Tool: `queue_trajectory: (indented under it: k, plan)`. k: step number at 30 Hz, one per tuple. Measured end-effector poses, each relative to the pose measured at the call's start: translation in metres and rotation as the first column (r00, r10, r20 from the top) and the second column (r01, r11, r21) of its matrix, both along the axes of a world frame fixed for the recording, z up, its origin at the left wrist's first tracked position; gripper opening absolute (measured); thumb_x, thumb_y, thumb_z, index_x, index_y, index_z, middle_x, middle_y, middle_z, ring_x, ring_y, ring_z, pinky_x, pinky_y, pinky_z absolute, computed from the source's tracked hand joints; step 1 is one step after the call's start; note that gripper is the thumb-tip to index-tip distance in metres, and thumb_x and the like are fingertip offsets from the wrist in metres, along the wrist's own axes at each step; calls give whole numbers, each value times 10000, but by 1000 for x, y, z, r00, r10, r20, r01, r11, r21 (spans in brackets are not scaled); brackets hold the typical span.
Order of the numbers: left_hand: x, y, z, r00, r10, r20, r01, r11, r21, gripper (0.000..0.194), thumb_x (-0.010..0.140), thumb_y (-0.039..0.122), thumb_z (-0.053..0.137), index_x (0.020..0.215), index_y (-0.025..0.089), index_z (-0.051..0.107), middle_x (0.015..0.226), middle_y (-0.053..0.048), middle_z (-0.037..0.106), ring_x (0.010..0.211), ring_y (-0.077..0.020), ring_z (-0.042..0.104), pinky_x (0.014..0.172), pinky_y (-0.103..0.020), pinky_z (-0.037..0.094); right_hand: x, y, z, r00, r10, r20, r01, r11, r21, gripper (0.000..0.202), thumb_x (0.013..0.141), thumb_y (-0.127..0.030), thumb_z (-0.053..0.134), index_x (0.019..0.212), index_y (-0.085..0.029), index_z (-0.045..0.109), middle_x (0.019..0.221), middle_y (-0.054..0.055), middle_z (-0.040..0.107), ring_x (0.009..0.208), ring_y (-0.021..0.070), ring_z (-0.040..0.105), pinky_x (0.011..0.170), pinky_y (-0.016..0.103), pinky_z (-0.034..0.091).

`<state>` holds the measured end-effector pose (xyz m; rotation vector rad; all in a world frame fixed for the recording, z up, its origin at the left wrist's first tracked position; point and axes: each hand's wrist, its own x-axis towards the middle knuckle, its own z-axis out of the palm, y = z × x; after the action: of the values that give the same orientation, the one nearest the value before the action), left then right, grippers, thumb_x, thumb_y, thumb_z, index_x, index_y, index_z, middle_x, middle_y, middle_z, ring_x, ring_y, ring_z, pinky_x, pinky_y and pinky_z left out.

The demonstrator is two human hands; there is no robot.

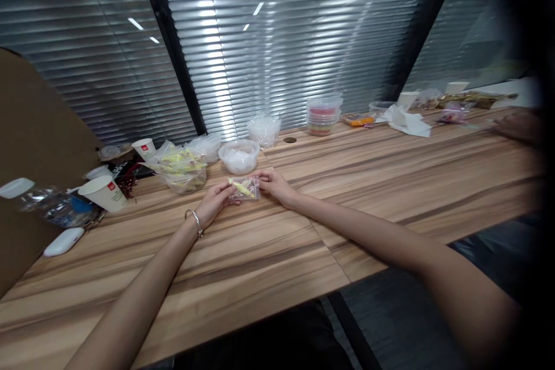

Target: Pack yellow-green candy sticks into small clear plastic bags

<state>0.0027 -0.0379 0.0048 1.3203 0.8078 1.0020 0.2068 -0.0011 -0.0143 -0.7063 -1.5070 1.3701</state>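
Between my two hands is a small clear plastic bag [244, 189] with something yellow and slender inside; its exact kind I cannot make out. My left hand [215, 201], with a silver bracelet at the wrist, pinches the bag's left end. On the other side, the fingers of my right hand [276, 186] grip the bag's right end. Just beyond them stands a round translucent bowl [239, 157] holding whitish contents. To the left of my hands, a plastic-lined tub [181, 169] is heaped with similar yellow bagged pieces.
Paper cups [104, 193], a lying water bottle [60, 208] and a white case [64, 241] are at the left. Stacked clear containers [321, 115] stand by the blinds. Crumpled tissue [406, 121] lies farther right, near another person's hand [518, 125].
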Motion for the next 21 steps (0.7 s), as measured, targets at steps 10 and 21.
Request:
queue_trajectory:
  k: [10,21]
  plan:
    - [-1,8,-8,998,60,-12,-60,998,10,358,722,354,683,1001,132,657,1014,-95,653,932,-189,584,824,-283,438,1,-5,0,998,38,51,-37,999,-18,291,698,-365,665,880,-139,639,842,52,691,763,154,616,677,242,464]
    - [-1,6,-8,991,79,-108,-70,994,81,355,709,389,684,962,140,676,958,-84,667,816,-175,576,696,-248,421,1,-3,-4,991,39,128,-39,999,-4,249,717,-361,650,838,-144,629,758,41,686,633,131,592,526,203,406]
